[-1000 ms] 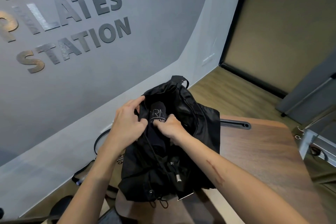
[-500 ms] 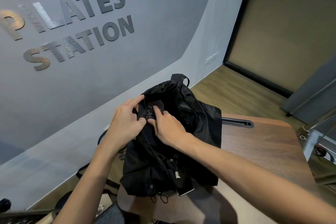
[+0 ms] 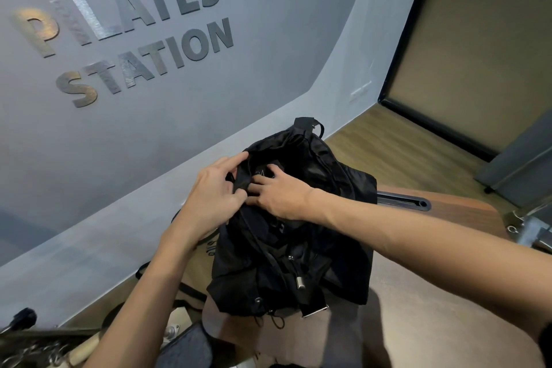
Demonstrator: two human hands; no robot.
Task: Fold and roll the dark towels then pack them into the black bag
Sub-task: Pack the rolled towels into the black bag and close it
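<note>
The black bag (image 3: 298,263) stands on the wooden table (image 3: 448,248), its mouth open toward the wall. My left hand (image 3: 213,194) grips the near-left rim of the bag's opening and holds it apart. My right hand (image 3: 276,193) lies flat with spread fingers on a rolled dark towel (image 3: 268,170) with pale lettering, most of it sunk inside the opening. Only the towel's top shows between my fingers.
Drawcords with a metal toggle (image 3: 300,282) and a strap buckle (image 3: 313,311) hang off the bag's front. A black cable slot (image 3: 403,203) runs along the table behind the bag. A grey wall with raised letters is on the left; gear lies on the floor lower left.
The rolled towel has sunk deeper into the bag. My right hand went from pinching it to pressing flat on top. My left hand stayed on the rim.
</note>
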